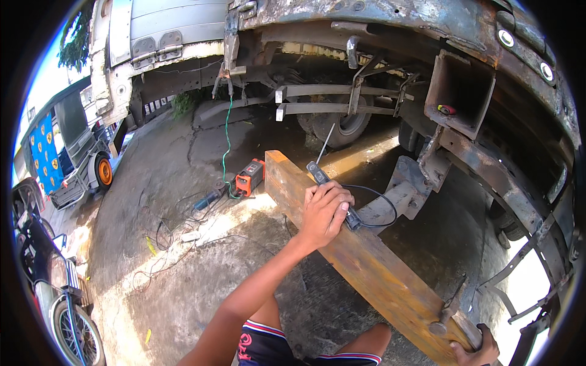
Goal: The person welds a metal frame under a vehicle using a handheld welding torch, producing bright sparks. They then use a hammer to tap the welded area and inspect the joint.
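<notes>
My left hand (326, 213) is closed around a black welding electrode holder (318, 173), pressing it against the top of a long, thick brown beam (372, 268). A thin electrode (326, 143) points up from the holder, and its black cable (390, 207) loops to the right. The beam slants from the middle of the view toward the lower right; I cannot tell whether it is wood or rusted steel. At its near end my right hand (479, 351) grips the beam, fingers curled over its edge. What looks like a hammer (448, 311) rests on the beam beside that hand.
Overhead stretches a rusty truck frame (378, 18); a square steel tube (461, 91) holds a red-and-yellow tape measure (447, 110). An orange-and-black welding machine (249, 177), a blue angle grinder (209, 200) and tangled cords lie on the concrete. A motorcycle (61, 293) stands left.
</notes>
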